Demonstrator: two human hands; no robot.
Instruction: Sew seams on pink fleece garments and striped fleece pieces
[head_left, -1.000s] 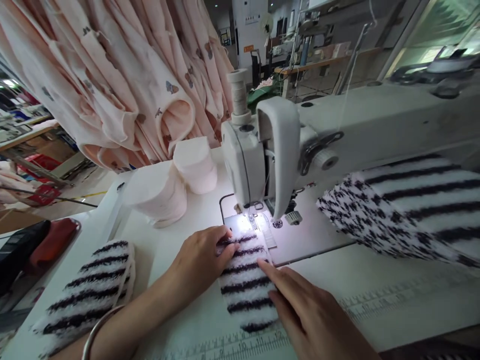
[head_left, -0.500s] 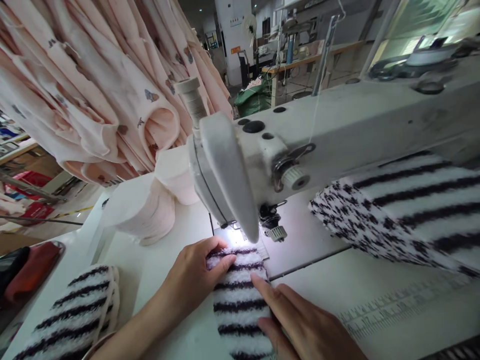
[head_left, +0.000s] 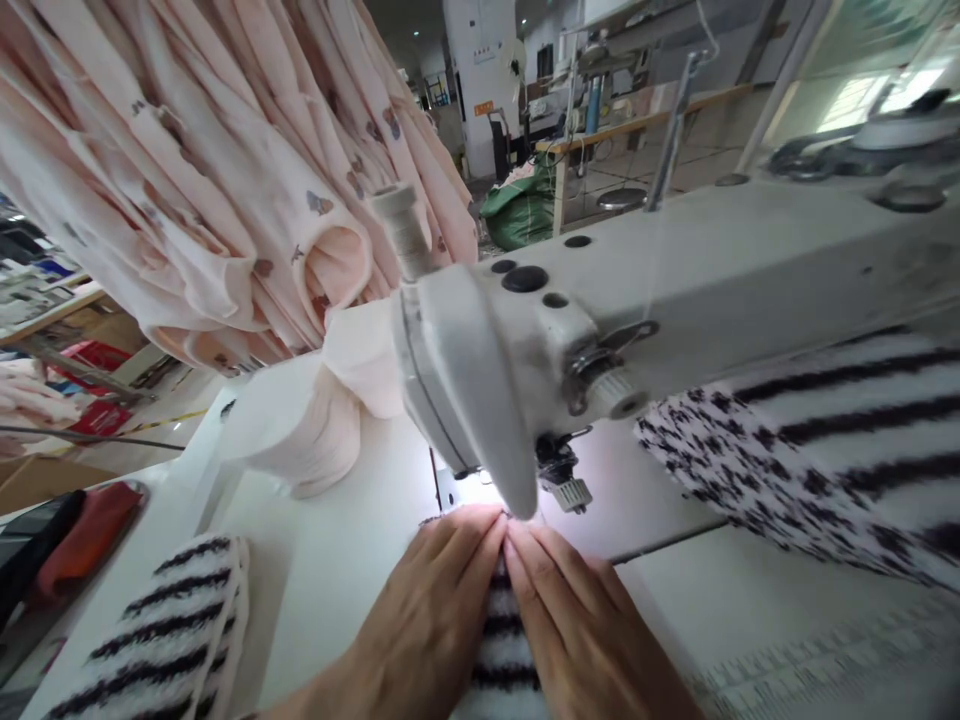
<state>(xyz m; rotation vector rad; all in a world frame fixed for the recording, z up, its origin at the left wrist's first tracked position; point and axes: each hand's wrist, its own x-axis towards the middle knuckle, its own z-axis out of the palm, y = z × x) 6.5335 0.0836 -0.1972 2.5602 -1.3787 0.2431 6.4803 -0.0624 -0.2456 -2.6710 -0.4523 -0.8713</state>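
Left hand (head_left: 431, 600) and right hand (head_left: 577, 610) side by side, fingers of each held together, the 2 sets of fingertips meeting over a striped fuzzy piece (head_left: 504, 628); contact spot covered, so cannot tell whether either hand pinches the cloth. Piece lies on the white table (head_left: 322, 570) near the lit area under the head of the sewing machine (head_left: 465, 350), dark bands showing in the gap between the hands. Left of the left hand: 1 striped pad (head_left: 165, 620), lying apart. Beyond it, 2 pale stacks (head_left: 292, 430), nearer one partly overlapping the farther in view. Right of the machine head: larger striped fabric (head_left: 825, 440), partly behind the machine arm. Behind the stacks: pink garments (head_left: 225, 180), hanging. Far background: green bag (head_left: 525, 210) beside a table leg.
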